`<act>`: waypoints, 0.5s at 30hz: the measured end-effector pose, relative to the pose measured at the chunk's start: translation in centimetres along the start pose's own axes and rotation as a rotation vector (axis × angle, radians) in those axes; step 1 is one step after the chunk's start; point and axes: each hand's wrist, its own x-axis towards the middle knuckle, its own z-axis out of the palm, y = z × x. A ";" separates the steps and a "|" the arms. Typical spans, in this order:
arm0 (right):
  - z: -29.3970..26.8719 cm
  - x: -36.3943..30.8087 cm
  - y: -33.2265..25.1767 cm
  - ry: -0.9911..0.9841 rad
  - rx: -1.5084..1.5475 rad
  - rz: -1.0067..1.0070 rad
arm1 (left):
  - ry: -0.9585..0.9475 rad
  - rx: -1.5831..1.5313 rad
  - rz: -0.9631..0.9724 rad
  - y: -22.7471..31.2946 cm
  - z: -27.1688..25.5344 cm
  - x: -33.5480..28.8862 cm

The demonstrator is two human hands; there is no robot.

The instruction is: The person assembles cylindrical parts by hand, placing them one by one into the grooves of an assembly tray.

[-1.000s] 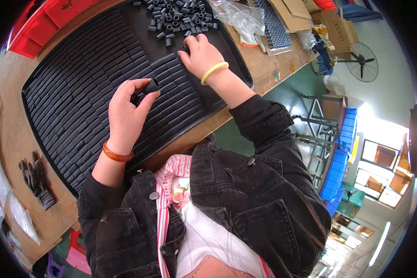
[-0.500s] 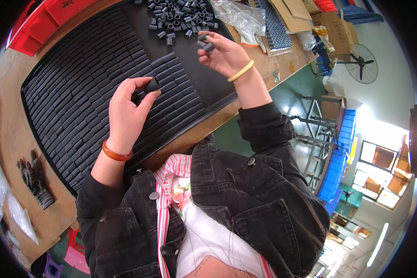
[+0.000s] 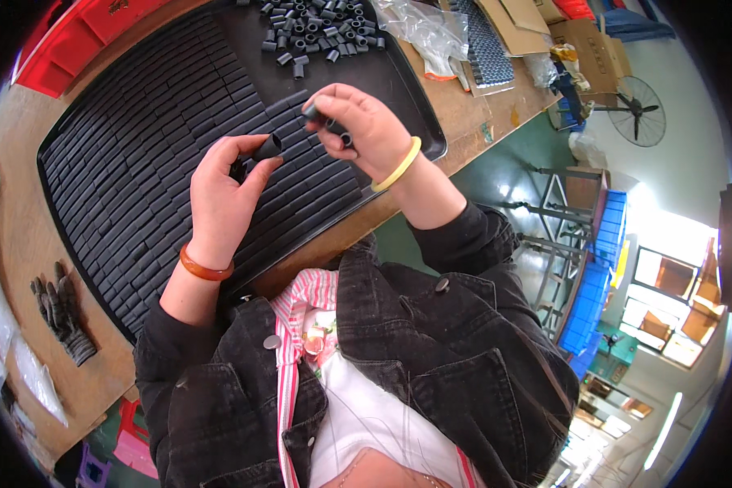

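My left hand [image 3: 224,191] is closed around a short black tube [image 3: 268,147], its open end facing right, above a black tray [image 3: 403,85]. Close to its right, my right hand [image 3: 364,130] has several small black tube pieces [image 3: 334,126] in its fingers, one pinched at the fingertips and slightly blurred. Beneath both hands, tightly packed rows of black tubes [image 3: 150,138] cover the left and near part of the tray. A loose heap of the same short tubes [image 3: 321,28] lies in the tray's far part. Whatever else my left palm holds is mostly hidden.
On the wooden table [image 3: 110,390], a dark knitted glove [image 3: 63,317] lies left of the tray. A red bin [image 3: 81,41] stands at the far left. Clear plastic bags [image 3: 423,32] and cardboard [image 3: 512,28] lie at the far right. Beyond stands a fan [image 3: 634,110].
My right hand has come from beside the heap toward me and leftward, carrying the small tubes close to my left hand. My left hand stays almost still with its tube.
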 end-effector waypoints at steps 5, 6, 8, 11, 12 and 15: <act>1.8 -0.6 0.6 -0.018 -0.487 -0.121 | -0.008 -0.052 -0.015 -0.1 0.0 0.0; 2.0 -0.5 0.7 -0.025 -0.590 -0.173 | -0.006 -0.050 -0.016 -0.1 -0.1 -0.1; 1.4 0.2 1.8 0.009 -0.779 -0.362 | -0.009 -0.107 -0.092 -0.2 -0.1 -0.1; 1.5 0.3 2.1 0.028 -0.913 -0.495 | 0.007 -0.066 -0.040 -0.4 -0.2 -0.2; 1.6 0.1 2.1 0.019 -0.861 -0.435 | 0.005 -0.068 -0.039 -0.3 -0.1 -0.2; 2.3 0.0 2.2 0.111 -0.670 -0.358 | 0.024 -0.131 -0.078 0.1 0.1 -0.2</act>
